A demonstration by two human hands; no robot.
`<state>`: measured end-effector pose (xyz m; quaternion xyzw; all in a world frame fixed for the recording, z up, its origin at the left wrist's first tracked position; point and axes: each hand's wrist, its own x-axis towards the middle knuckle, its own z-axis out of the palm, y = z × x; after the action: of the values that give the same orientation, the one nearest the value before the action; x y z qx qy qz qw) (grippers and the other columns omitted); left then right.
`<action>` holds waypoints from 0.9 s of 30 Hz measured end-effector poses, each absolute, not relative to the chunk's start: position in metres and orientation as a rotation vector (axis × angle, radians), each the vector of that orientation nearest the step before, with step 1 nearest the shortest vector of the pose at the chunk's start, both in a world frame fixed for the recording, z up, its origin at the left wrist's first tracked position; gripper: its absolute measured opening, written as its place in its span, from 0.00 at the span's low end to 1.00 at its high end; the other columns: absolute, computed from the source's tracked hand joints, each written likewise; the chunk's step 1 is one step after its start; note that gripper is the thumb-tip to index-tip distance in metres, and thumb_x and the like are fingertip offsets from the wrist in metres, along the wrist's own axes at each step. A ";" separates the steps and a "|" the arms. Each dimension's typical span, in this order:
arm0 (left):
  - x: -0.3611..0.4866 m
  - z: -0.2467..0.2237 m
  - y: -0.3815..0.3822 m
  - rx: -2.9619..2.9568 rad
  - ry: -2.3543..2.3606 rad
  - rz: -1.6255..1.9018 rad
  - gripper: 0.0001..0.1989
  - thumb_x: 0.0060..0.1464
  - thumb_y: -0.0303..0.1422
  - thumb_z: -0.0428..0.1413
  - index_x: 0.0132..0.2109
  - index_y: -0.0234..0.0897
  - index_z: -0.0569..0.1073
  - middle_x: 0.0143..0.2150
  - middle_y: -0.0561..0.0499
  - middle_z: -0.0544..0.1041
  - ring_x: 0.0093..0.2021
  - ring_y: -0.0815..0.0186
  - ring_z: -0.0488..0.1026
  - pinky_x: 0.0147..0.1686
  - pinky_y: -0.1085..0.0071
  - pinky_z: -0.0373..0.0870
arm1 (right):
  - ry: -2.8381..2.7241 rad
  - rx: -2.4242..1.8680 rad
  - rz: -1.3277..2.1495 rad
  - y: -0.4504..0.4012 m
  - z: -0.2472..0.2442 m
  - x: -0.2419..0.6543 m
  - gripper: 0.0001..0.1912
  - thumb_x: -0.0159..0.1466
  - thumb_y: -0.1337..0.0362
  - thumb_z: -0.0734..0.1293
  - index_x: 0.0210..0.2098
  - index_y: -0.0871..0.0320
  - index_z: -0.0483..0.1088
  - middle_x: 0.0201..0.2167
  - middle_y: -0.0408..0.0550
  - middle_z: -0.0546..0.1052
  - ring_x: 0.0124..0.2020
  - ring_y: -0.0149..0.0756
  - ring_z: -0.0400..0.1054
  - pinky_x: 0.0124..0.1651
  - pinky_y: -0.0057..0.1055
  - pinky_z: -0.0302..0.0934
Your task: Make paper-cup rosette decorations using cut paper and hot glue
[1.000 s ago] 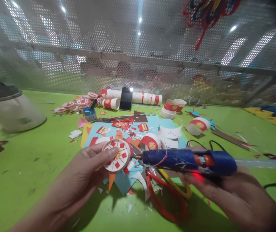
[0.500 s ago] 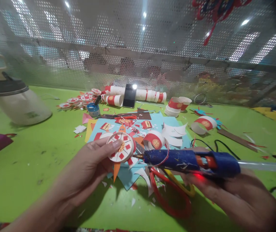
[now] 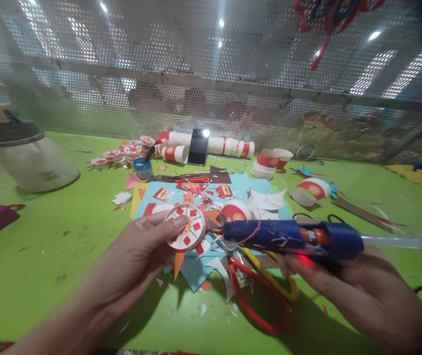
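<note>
Above the light-blue paper (image 3: 192, 273) on the green bench (image 3: 48, 236), the left hand (image 3: 133, 251) pinches a red-and-white disc (image 3: 197, 234), decorated face towards the viewer, orange spikes (image 3: 179, 264) pointing up and down. The right hand (image 3: 362, 286) grips a blue glue gun (image 3: 266, 235), long axis crosswise, nozzle towards the disc's rim. The disc's face looks fully decorated, like the piled discs (image 3: 133, 149) beyond the paper to the left; rim work seems unfinished, though glue cannot be made out.
</note>
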<state>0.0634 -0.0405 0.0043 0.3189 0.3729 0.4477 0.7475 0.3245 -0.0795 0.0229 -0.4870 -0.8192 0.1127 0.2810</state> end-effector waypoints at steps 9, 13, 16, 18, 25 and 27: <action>0.067 0.007 -0.043 0.786 0.747 0.964 0.03 0.52 0.28 0.61 0.33 0.34 0.81 0.27 0.49 0.79 0.26 0.68 0.74 0.33 0.74 0.72 | -2.182 -1.277 0.353 -0.079 0.023 0.328 0.14 0.64 0.65 0.61 0.25 0.53 0.75 0.21 0.39 0.79 0.19 0.32 0.73 0.22 0.20 0.69; 0.066 0.007 -0.043 0.818 0.743 0.925 0.05 0.52 0.29 0.61 0.29 0.33 0.80 0.27 0.49 0.78 0.27 0.68 0.74 0.34 0.73 0.72 | -2.138 -1.275 0.373 -0.079 0.026 0.326 0.12 0.63 0.66 0.62 0.27 0.53 0.74 0.21 0.38 0.78 0.20 0.31 0.72 0.23 0.20 0.68; 0.067 0.007 -0.044 0.823 0.759 0.908 0.06 0.52 0.30 0.62 0.29 0.33 0.79 0.26 0.49 0.78 0.26 0.68 0.73 0.33 0.73 0.72 | -2.131 -1.262 0.390 -0.078 0.027 0.325 0.11 0.63 0.67 0.62 0.29 0.52 0.75 0.23 0.37 0.79 0.22 0.31 0.73 0.26 0.20 0.69; 0.068 0.007 -0.045 0.810 0.782 0.949 0.04 0.52 0.30 0.61 0.31 0.33 0.80 0.27 0.48 0.79 0.27 0.68 0.74 0.33 0.74 0.73 | -2.128 -1.262 0.370 -0.078 0.027 0.324 0.11 0.62 0.67 0.62 0.28 0.51 0.75 0.22 0.36 0.79 0.21 0.31 0.73 0.26 0.20 0.69; 0.066 0.004 -0.042 0.743 0.792 0.971 0.06 0.52 0.28 0.62 0.39 0.34 0.81 0.33 0.46 0.81 0.32 0.64 0.77 0.35 0.70 0.75 | -2.129 -1.285 0.348 -0.082 0.024 0.320 0.11 0.62 0.66 0.63 0.29 0.49 0.76 0.25 0.35 0.81 0.22 0.32 0.75 0.27 0.19 0.70; 0.065 0.003 -0.040 0.719 0.780 0.975 0.07 0.52 0.28 0.62 0.39 0.34 0.81 0.33 0.45 0.81 0.33 0.62 0.78 0.36 0.70 0.76 | -2.137 -1.302 0.347 -0.084 0.023 0.319 0.10 0.62 0.65 0.63 0.32 0.48 0.76 0.27 0.34 0.82 0.25 0.32 0.76 0.29 0.20 0.71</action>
<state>0.0651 -0.0397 0.0030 0.3292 0.3571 0.4462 0.7517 0.3191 -0.0838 0.0229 -0.4912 -0.8062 0.1308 0.3026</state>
